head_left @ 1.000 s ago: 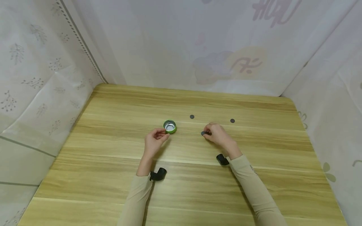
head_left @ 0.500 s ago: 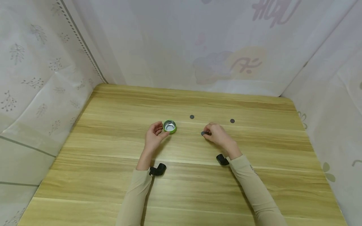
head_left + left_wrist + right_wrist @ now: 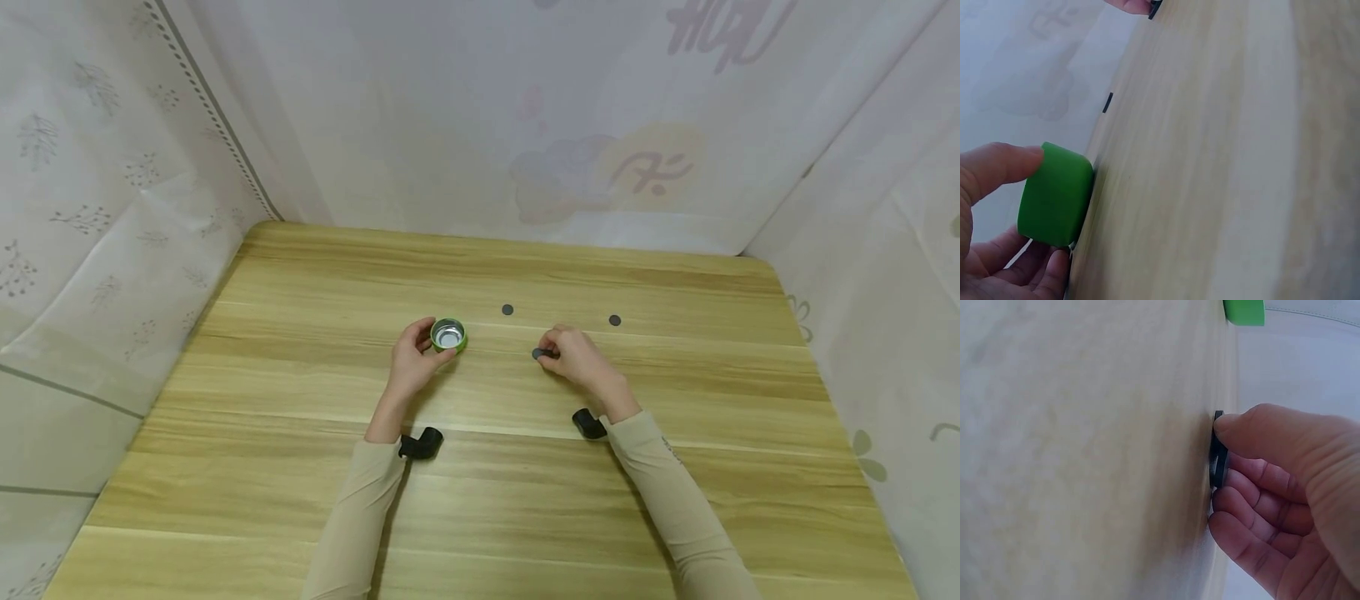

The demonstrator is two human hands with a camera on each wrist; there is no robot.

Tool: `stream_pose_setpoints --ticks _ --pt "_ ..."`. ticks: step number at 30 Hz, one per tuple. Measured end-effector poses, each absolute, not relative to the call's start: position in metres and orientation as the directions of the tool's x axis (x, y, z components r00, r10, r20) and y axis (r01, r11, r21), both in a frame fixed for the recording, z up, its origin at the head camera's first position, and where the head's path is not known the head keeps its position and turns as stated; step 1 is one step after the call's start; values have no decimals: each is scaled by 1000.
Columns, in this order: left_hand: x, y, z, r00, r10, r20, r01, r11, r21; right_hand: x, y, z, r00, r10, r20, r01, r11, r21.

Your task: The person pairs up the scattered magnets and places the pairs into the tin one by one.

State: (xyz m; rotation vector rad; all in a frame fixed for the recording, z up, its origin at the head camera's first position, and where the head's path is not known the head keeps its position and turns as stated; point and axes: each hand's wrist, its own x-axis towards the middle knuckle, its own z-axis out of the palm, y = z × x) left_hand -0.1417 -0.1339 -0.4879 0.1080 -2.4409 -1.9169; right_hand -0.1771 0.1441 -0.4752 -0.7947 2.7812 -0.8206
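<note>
On the table stands a small round green tin (image 3: pixel 448 335) with a silvery inside, its top uncovered. My left hand (image 3: pixel 412 360) holds it from the left, thumb on the near side and fingers round the far side; in the left wrist view the thumb presses the green wall (image 3: pixel 1057 197). To the right, my right hand (image 3: pixel 573 354) pinches a flat dark disc (image 3: pixel 537 353) low at the tabletop. In the right wrist view the dark piece (image 3: pixel 1218 453) shows edge-on under the thumb; a second disc may overlap it, but I cannot tell.
Two more dark discs lie farther back, one disc (image 3: pixel 507 309) between the hands and another disc (image 3: pixel 615 320) to the right. Black wrist mounts (image 3: pixel 422 443) stick out at both cuffs. Patterned white curtains (image 3: pixel 420 117) border the wooden table (image 3: pixel 495 508).
My left hand has opened its fingers, moved slightly forward and closed around the green tin's side. The right hand stays in place with the disc.
</note>
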Motion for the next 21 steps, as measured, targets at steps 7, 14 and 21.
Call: stream_pose_setpoints --ticks 7,14,21 --pt "-142 -132 -488 -996 -86 13 -14 308 951 -177 145 -477 -853 -521 36 -457 712 -534" --pt "-142 -131 -489 -996 -83 39 7 353 935 -175 146 -476 -856 -515 43 -448 699 -557" --pt "-143 -131 -491 -995 -88 45 10 367 930 -174 146 -474 -862 -504 59 -441 685 -580"
